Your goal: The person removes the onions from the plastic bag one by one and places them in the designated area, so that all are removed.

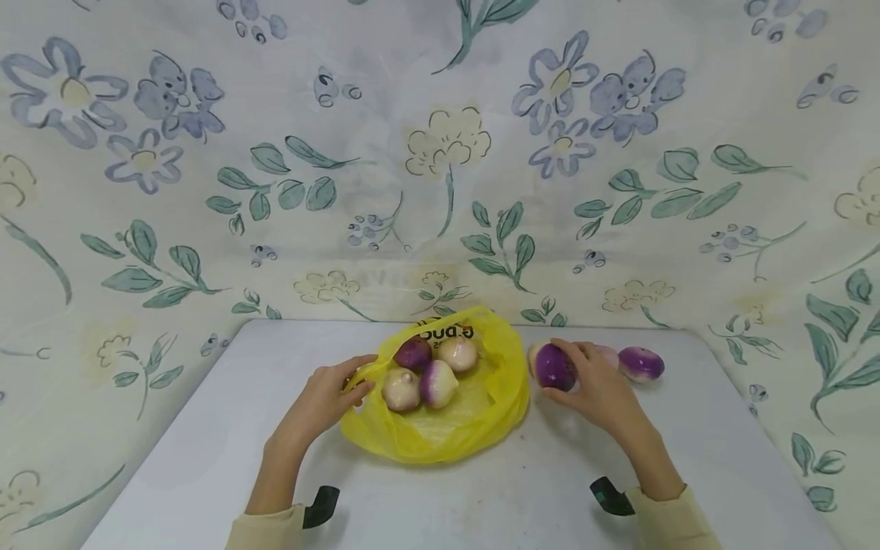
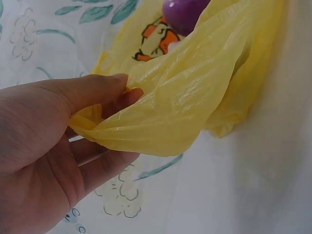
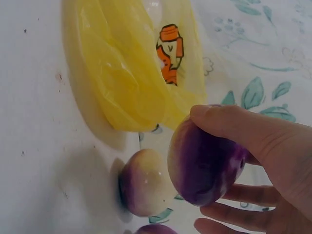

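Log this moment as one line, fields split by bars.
left hand: pinches yellow bag | right hand: holds purple-white vegetable, right of bag | in bag: four vegetables visible | on table: more vegetables

Before you, a white tabletop (image 1: 206,443) is carrying an open yellow plastic bag (image 1: 426,449); loose purple-and-white bulbs (image 1: 642,364) are lying on your right of it, near the far edge.

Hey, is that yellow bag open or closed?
Open. The yellow bag has its mouth spread wide, the left hand grips its edge, and four round vegetables show inside.
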`<state>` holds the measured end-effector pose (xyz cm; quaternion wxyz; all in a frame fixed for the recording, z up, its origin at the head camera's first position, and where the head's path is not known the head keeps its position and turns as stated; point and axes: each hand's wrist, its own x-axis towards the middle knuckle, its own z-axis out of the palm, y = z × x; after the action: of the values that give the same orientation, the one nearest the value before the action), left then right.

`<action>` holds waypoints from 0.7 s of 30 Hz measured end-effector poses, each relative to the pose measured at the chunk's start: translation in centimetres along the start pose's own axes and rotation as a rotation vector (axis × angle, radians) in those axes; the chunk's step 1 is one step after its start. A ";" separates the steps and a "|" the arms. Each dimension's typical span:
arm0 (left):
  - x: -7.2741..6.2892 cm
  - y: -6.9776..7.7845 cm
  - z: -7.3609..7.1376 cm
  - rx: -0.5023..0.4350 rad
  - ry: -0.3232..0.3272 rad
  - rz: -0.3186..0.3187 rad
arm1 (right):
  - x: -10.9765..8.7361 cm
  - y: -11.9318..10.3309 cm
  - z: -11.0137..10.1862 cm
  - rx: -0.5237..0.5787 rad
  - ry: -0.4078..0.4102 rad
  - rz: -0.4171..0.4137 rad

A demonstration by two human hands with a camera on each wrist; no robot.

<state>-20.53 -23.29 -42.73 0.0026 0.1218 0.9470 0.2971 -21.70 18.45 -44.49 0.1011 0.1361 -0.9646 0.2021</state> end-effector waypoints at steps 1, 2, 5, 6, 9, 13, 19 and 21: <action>0.0 0.0 0.0 0.000 -0.001 -0.002 | 0.0 0.2 -0.1 -0.001 0.001 0.004; 0.0 -0.1 0.0 -0.001 -0.001 -0.006 | 0.0 0.3 -0.1 0.002 0.000 0.007; -0.1 -0.1 0.0 0.001 0.001 -0.021 | -0.2 0.9 -0.5 0.017 0.004 0.026; -0.1 -0.1 -0.1 0.002 0.000 -0.025 | -0.2 1.0 -0.7 0.021 0.007 0.032; -0.1 0.0 -0.1 0.002 0.001 -0.035 | -0.4 1.6 -1.2 0.018 0.013 0.055; -0.1 0.0 -0.1 -0.001 0.000 -0.027 | -0.4 2.2 -2.0 0.002 0.020 0.086; 0.1 -0.1 0.0 -0.003 0.006 -0.006 | -0.5 3.4 -2.9 0.012 0.023 0.132; 0.1 -0.2 0.0 -0.003 0.008 -0.005 | -0.6 3.8 -3.2 0.016 0.026 0.141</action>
<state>-20.71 -23.42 -42.84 -0.0003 0.1182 0.9469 0.2990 -21.85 23.27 -43.14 0.0982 0.0660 -0.9687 0.2180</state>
